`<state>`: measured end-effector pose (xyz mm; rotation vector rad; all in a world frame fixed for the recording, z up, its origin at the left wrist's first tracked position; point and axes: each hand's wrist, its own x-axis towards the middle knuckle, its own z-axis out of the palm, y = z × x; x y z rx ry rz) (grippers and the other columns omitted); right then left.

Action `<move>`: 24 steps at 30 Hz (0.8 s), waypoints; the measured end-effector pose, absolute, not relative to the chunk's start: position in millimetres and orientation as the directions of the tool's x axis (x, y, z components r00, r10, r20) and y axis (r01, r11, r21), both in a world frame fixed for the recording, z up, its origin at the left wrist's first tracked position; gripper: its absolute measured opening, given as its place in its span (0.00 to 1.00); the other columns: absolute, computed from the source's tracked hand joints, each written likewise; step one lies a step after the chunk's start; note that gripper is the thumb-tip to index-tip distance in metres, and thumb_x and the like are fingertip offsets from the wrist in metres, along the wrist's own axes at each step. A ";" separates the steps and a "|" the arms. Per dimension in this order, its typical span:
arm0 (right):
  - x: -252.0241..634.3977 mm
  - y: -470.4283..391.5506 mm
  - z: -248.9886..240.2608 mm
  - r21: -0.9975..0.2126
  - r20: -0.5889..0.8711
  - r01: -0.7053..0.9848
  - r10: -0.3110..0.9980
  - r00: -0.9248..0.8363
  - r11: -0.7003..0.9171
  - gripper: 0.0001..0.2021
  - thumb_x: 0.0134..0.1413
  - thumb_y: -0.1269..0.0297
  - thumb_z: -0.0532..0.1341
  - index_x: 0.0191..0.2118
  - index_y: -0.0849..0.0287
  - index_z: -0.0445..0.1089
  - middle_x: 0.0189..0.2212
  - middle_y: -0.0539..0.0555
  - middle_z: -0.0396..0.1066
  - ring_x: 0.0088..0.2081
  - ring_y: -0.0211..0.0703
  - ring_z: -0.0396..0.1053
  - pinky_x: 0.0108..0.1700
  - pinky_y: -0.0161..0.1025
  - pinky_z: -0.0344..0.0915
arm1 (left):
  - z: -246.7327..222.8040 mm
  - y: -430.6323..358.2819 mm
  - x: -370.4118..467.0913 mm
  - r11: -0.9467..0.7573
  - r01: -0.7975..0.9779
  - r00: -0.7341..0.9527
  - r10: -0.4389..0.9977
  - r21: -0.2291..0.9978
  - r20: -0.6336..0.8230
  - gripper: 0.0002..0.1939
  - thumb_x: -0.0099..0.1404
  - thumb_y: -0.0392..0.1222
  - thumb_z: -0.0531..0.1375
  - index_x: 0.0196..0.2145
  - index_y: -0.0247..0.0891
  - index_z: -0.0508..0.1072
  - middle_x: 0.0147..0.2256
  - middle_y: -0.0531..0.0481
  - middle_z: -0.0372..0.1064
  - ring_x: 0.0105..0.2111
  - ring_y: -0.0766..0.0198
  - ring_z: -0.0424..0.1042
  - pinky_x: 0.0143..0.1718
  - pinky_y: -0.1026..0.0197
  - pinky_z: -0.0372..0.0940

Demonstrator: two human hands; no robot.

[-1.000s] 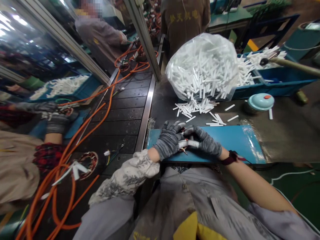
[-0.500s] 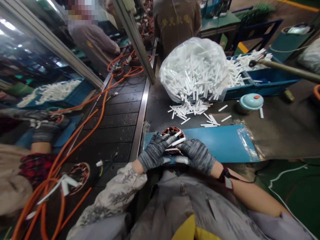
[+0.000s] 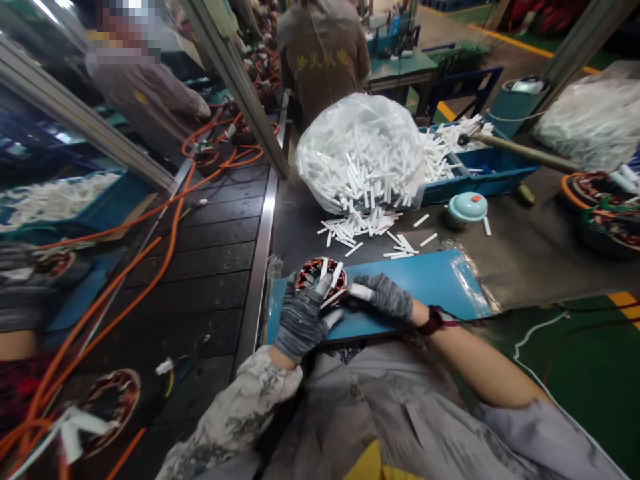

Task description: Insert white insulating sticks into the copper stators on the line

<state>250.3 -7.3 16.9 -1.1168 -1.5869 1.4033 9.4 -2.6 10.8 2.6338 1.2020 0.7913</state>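
A motor stator (image 3: 307,271), ringed with copper windings, rests on the blue mat (image 3: 425,290). My left hand (image 3: 303,323), in a grey knit glove with pale fingertips, is closed on its near left side. White tubes (image 3: 337,274) stick up from the stator beside my left fingertips, and a thin one slants across its near edge. My right hand (image 3: 387,297), gloved alike, is just right of the stator with thumb and fingers drawn together. Something dark lies under those fingers, too blurred to name.
Beyond the mat, loose white tubes (image 3: 350,227) spill from a clear plastic bag (image 3: 360,133). A blue bin (image 3: 495,177) and a light-blue lidded container (image 3: 467,208) stand right of it. Orange cables (image 3: 170,247) cross the conveyor (image 3: 220,267) at left. Co-workers are nearby.
The view has turned to the right. My right hand has drawn away from the stator's top to its right side. The tubes by my left fingers now point more upright.
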 end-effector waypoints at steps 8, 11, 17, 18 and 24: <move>333.1 37.4 -3.5 -0.558 0.251 0.810 0.967 -0.041 0.180 0.05 0.56 0.63 0.67 0.34 0.57 0.79 0.47 0.64 0.77 0.54 0.65 0.70 0.62 0.68 0.59 | 11.0 -4.5 0.8 -0.566 0.515 0.441 0.819 0.644 0.367 0.10 0.71 0.40 0.58 0.47 0.41 0.77 0.48 0.44 0.79 0.51 0.54 0.78 0.63 0.41 0.66; 320.2 25.1 -3.1 -0.586 0.331 0.783 0.944 -0.003 0.208 0.07 0.58 0.62 0.64 0.39 0.58 0.77 0.48 0.65 0.76 0.53 0.63 0.71 0.60 0.65 0.63 | 11.6 -4.4 2.7 -0.549 0.503 0.445 0.827 0.668 0.344 0.11 0.72 0.41 0.58 0.47 0.41 0.78 0.48 0.44 0.79 0.52 0.53 0.78 0.62 0.41 0.67; 277.0 -24.2 21.1 -0.842 0.253 0.467 0.962 -0.100 0.270 0.08 0.64 0.58 0.61 0.44 0.52 0.74 0.38 0.54 0.79 0.39 0.47 0.76 0.46 0.46 0.74 | 17.6 -9.9 3.3 -0.527 0.496 0.405 0.843 0.690 0.353 0.10 0.72 0.42 0.59 0.47 0.41 0.78 0.48 0.46 0.79 0.52 0.55 0.77 0.67 0.41 0.62; 273.5 -28.0 22.8 -0.862 0.233 0.435 0.965 -0.120 0.262 0.07 0.64 0.58 0.62 0.44 0.52 0.74 0.38 0.53 0.79 0.38 0.46 0.76 0.44 0.44 0.75 | 17.6 -9.6 3.7 -0.531 0.488 0.403 0.841 0.692 0.361 0.10 0.72 0.41 0.59 0.47 0.40 0.78 0.48 0.46 0.79 0.52 0.55 0.77 0.68 0.41 0.60; 271.7 -26.6 19.7 -0.905 0.243 0.306 0.950 -0.196 0.295 0.07 0.62 0.58 0.66 0.43 0.54 0.74 0.38 0.52 0.78 0.39 0.43 0.76 0.44 0.40 0.74 | 9.6 -6.2 6.3 -0.579 0.418 0.386 0.811 0.700 0.440 0.10 0.71 0.40 0.60 0.48 0.39 0.79 0.47 0.46 0.80 0.49 0.56 0.78 0.61 0.46 0.68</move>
